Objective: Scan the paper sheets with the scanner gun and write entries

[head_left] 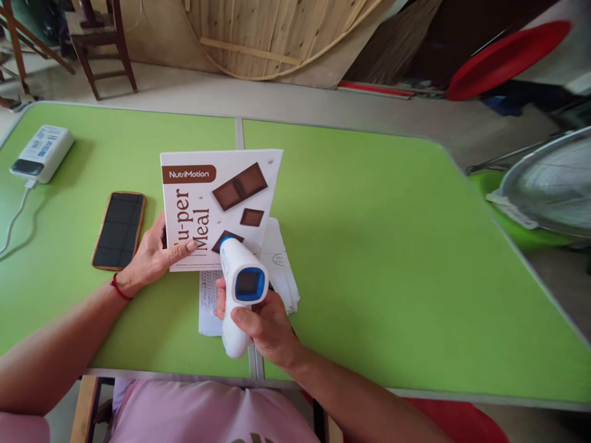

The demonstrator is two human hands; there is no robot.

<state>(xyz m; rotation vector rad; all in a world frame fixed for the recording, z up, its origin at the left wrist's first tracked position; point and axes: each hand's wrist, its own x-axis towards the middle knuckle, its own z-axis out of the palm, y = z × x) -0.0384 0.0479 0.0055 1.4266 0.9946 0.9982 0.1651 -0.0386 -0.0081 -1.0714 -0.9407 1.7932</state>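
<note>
The green table (383,258) bears papers (282,277). The left hand (153,251) pinches the NutriMotion box (226,212) by its lower left edge; the right hand (272,326) wraps the thermometer gun (233,261), before the box's lower part. Keep both hands steady and the display (249,284) unobstructed.

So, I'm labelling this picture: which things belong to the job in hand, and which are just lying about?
Apparently in use:
NutriMotion pack, in the left hand
handheld thermometer, in the right hand

Seemingly just lying about:
phone
white corded device
papers, partly hidden
</note>
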